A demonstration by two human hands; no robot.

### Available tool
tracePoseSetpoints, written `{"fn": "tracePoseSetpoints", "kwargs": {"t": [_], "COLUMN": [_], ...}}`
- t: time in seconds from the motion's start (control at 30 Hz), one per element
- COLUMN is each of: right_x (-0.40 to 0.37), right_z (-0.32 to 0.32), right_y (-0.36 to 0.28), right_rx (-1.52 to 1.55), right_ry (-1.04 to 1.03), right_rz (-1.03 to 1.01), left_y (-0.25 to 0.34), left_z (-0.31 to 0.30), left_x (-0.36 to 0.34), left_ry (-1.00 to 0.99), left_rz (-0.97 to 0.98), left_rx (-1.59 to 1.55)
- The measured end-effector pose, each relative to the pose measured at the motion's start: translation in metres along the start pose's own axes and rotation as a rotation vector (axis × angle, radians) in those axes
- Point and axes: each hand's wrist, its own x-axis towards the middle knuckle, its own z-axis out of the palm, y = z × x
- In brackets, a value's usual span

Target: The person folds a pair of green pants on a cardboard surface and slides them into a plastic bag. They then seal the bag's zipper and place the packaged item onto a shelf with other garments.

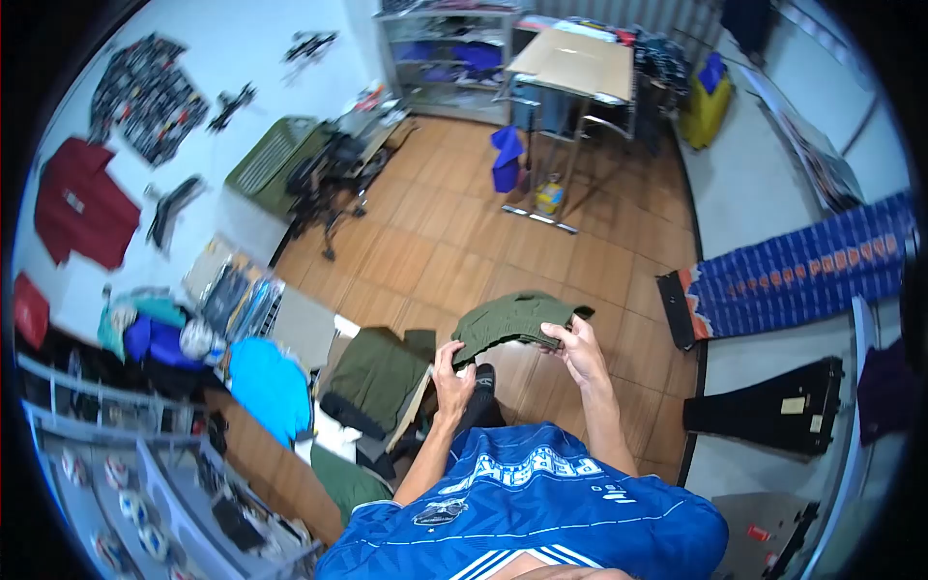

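Note:
An olive green garment (517, 319) is stretched between my two hands in front of my body, above the tiled floor. My left hand (452, 379) pinches its left end, fingers bent at the edge of the cloth. At the other end my right hand (577, 350) grips it, thumb on top. I cannot make out what kind of garment it is. Close to my left forearm, more dark olive cloth (377, 375) lies on a low surface, with a black piece along its lower side.
A bright blue cloth bundle (269, 389) and packaged clothes (240, 298) lie to the left. An olive crate (273, 159) stands by the wall. Farther off is a wooden-topped table (572, 60). Black trousers (764, 406) and a blue scarf (802, 266) hang at right.

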Motion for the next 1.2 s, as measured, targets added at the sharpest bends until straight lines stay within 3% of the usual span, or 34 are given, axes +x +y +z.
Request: {"fn": "tracePoseSetpoints", "kwargs": {"t": [0.23, 0.3, 0.4, 0.63, 0.77, 0.97, 1.2], "right_x": [0.076, 0.107, 0.152, 0.256, 0.325, 0.463, 0.629], "right_z": [-0.078, -0.097, -0.090, -0.097, -0.090, -0.107, -0.121], "right_y": [-0.012, -0.010, -0.028, -0.085, -0.134, -0.203, -0.318], "right_rx": [0.096, 0.146, 0.099, 0.129, 0.194, -0.002, -0.083], "right_ry": [0.340, 0.414, 0.650, 0.548, 0.538, 0.399, 0.516], "right_rz": [0.055, 0.064, 0.066, -0.050, -0.205, -0.511, -0.632], "left_y": [-0.009, -0.013, -0.009, 0.011, 0.027, 0.058, 0.094], "left_z": [0.075, 0.095, 0.113, 0.158, 0.190, 0.251, 0.328], "left_x": [0.129, 0.168, 0.238, 0.392, 0.485, 0.641, 0.814], "left_ry": [-0.199, -0.293, -0.389, -0.490, -0.518, -0.515, -0.475], "left_rz": [0.043, -0.045, -0.016, 0.081, 0.192, 0.380, 0.429], "left_rx": [-0.167, -0.239, -0.253, -0.283, -0.266, -0.292, -0.200]}}
